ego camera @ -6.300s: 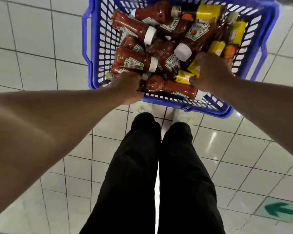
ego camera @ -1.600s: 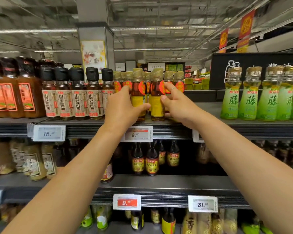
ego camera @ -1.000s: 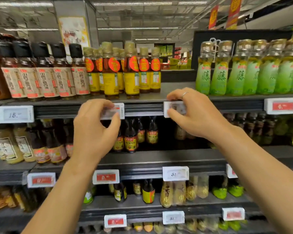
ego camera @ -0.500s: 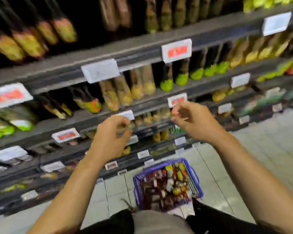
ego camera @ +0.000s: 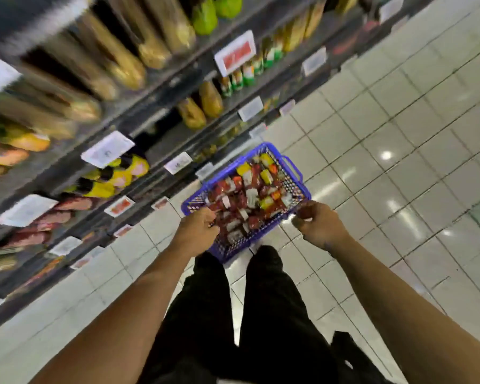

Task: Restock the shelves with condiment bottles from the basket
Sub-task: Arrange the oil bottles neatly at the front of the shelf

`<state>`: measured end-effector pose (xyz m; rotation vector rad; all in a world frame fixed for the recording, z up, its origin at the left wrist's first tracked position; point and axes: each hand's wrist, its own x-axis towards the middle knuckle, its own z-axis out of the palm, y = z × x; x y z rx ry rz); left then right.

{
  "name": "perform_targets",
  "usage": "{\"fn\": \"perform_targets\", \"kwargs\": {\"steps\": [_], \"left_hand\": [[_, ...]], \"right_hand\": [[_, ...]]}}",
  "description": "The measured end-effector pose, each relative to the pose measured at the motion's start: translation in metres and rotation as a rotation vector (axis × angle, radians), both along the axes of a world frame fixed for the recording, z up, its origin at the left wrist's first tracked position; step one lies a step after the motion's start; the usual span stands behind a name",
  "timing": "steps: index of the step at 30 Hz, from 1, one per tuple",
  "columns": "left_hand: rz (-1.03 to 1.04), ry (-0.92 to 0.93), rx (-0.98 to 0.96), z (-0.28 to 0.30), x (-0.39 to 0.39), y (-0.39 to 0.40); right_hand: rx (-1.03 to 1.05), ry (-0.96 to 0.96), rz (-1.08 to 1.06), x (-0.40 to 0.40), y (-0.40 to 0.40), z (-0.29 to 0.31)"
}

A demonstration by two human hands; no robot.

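Both hands reach down over the basket [ego camera: 294,177] of condiment bottles [ego camera: 247,198].

It sits on the floor beside the shelves [ego camera: 155,106], long axis running away from them; left hand [ego camera: 198,231] and right hand [ego camera: 317,224] loosely curled, holding nothing.

No text can be read: the price tags [ego camera: 235,52] clipped along the shelf edges [ego camera: 161,117] and the labels on the bottles [ego camera: 247,195] piled in the blue basket [ego camera: 295,167] are blurred past legibility.
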<state>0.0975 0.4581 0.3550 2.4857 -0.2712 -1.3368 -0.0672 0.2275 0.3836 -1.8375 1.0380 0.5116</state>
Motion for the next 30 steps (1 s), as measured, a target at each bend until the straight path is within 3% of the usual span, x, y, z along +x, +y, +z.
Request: {"fn": "perform_targets", "kwargs": {"steps": [4,7,14,17,21,24,30], "left_hand": [[-0.06,0.018,0.013,-0.124,0.0,-0.025],[-0.172,-0.067,0.0,-0.215,0.014,-0.047],[-0.686,-0.42,-0.105,-0.366,0.058,-0.113],[-0.943,-0.521,-0.129,-0.398,0.078,-0.143],[-1.207,-0.74,0.005,-0.42,0.088,-0.158],[-1.327,-0.843,0.017,-0.426,0.094,-0.163],[-1.419,-0.914,0.058,-0.42,0.098,-0.179]], "right_hand": [[0.004,0.083,0.037,0.013,-0.006,-0.123],[0.044,0.121,0.025,0.03,-0.02,-0.209],[-0.143,0.125,0.116,0.071,-0.038,-0.375],[-0.23,0.068,0.101,0.096,-0.036,-0.424],[-0.31,0.135,0.066,0.123,-0.022,-0.466],[-0.43,0.207,0.044,0.133,-0.014,-0.48],[-0.559,0.043,0.063,0.125,-0.025,-0.492]]}}
